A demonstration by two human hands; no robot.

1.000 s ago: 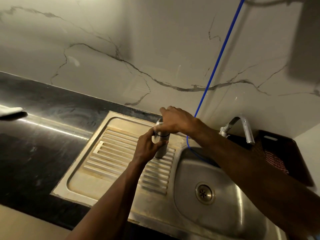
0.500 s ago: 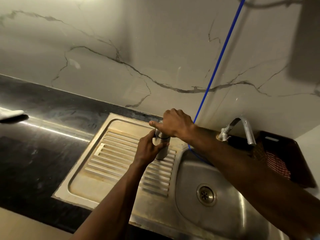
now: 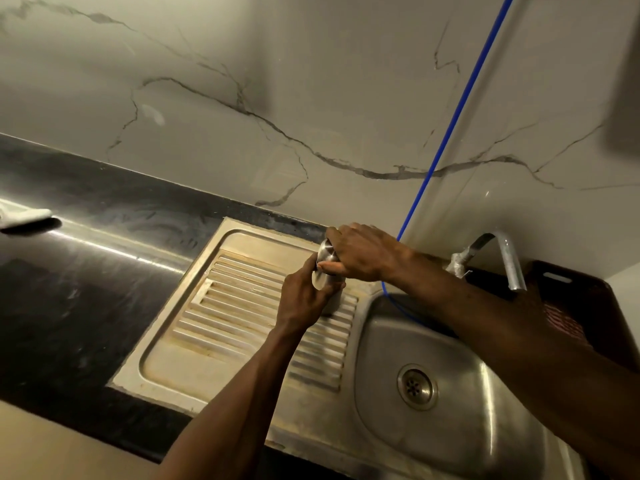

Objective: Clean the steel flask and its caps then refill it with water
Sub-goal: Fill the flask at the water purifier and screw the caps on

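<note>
The steel flask [image 3: 323, 284] stands on the ribbed draining board [image 3: 242, 306] of the sink, close to the basin's edge. My left hand [image 3: 304, 299] wraps around the flask's body from the near side. My right hand [image 3: 363, 251] closes over the steel cap [image 3: 327, 252] on top of the flask; only the cap's left side shows past my fingers. The flask's lower part is mostly hidden behind my left hand.
The steel basin [image 3: 467, 393] with its drain [image 3: 417, 386] lies to the right. A tap [image 3: 509, 261] juts from the wall above it, and a blue tube [image 3: 453, 112] runs down the marble wall into the basin. A dark crate [image 3: 581, 306] sits far right; a white cloth [image 3: 24, 214] far left.
My right hand has turned on the cap, its fingers now further round toward the left, and the cap's shiny side shows. The left hand keeps its hold on the flask.
</note>
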